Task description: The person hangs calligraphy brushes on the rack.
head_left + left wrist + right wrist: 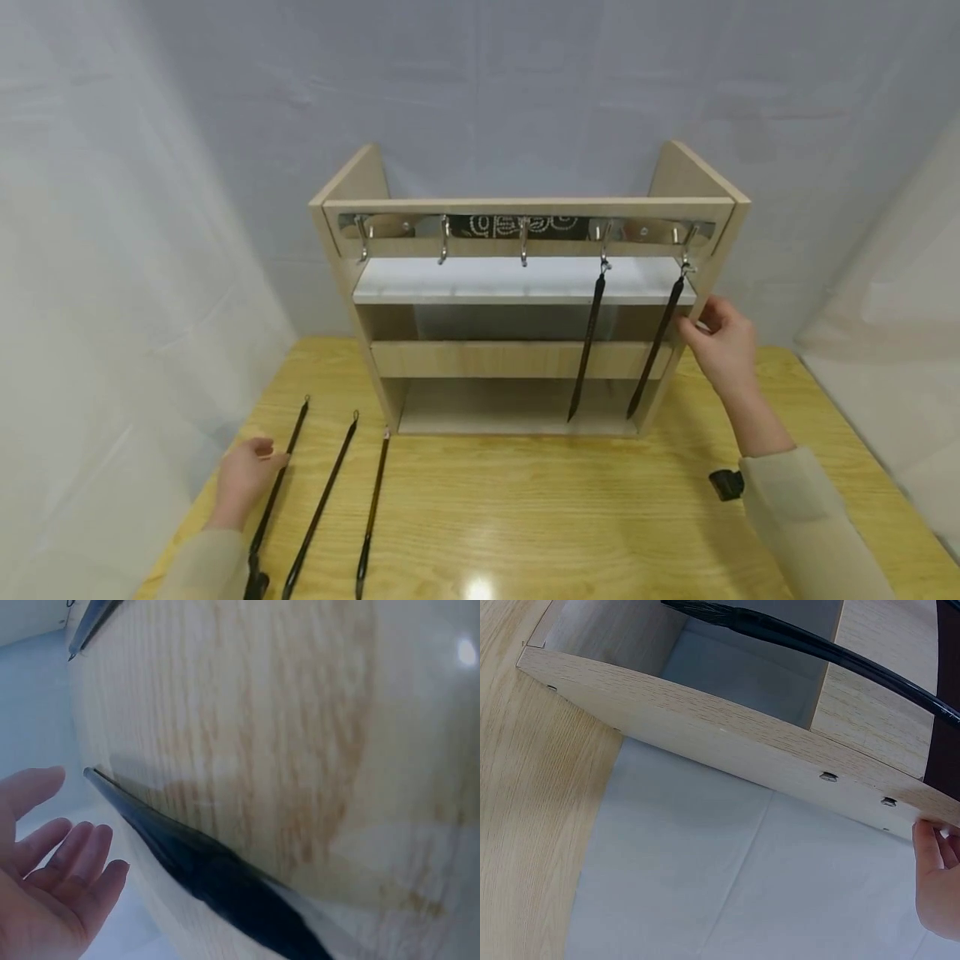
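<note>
My left hand (247, 477) hovers by the leftmost calligraphy brush (297, 429) on the table, fingers loosely bent and holding nothing. In the left wrist view those fingers (79, 859) stand apart from a dark brush (187, 851). Two more brushes, a dark one (330, 492) and a browner one (375, 492), lie to its right. With bent fingers, my right hand (723, 342) holds the right side panel of a wooden rack (517, 362); the far fingertips are hidden. Beside that hand a brush (656, 350) hangs from the rightmost hook, and another brush (588, 350) from the hook left of it.
A metal strip with several hooks (523, 242) runs along the rack's upper front; three hooks bear nothing. The rack stands at the back of the wooden table (510, 500). Pale cloth (480, 100) hangs behind and beside it. A black wrist device (726, 483) sits under the right sleeve.
</note>
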The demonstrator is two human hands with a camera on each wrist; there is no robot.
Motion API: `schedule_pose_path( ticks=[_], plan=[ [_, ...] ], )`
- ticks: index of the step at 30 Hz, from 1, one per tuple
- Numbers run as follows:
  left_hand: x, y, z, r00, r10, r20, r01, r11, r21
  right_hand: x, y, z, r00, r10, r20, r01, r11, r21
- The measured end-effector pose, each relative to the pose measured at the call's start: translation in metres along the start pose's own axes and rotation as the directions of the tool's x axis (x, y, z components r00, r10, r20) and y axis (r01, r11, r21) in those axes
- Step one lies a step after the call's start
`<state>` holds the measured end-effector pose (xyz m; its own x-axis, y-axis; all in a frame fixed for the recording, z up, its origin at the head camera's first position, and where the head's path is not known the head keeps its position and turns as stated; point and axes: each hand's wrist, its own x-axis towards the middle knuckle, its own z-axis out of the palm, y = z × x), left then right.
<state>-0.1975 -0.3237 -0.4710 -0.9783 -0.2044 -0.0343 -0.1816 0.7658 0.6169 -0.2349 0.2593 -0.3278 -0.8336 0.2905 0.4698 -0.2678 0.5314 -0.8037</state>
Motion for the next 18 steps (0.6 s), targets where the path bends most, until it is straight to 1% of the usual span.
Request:
schedule_pose_path(
  ticks=[2, 5, 11, 18],
  plan=[
    [0.0001, 0.0, 0.0011, 1.0, -0.012, 0.021, 0.012, 1.0, 0.013, 0.0, 0.0004, 0.0008, 1.0, -0.003, -0.002, 0.003, 1.0, 0.009],
    [0.0009, -0.0004, 0.0026, 0.999, -0.015, 0.034, 0.014, 0.999, 0.044, -0.0001, 0.0016, 0.0014, 1.0, -0.012, 0.001, 0.012, 1.0, 0.01],
    [0.0035, -0.0033, 0.0053, 0.999, -0.009, 0.047, 0.004, 0.995, 0.095, 0.0005, 0.0051, 0.0008, 0.999, -0.026, 0.035, 0.026, 1.0, -0.003],
    [0.0053, -0.0043, 0.0065, 0.997, -0.011, 0.082, -0.001, 0.99, 0.14, 0.0009, 0.0071, 0.001, 0.999, -0.032, 0.029, 0.031, 1.0, 0.002]
  ],
)
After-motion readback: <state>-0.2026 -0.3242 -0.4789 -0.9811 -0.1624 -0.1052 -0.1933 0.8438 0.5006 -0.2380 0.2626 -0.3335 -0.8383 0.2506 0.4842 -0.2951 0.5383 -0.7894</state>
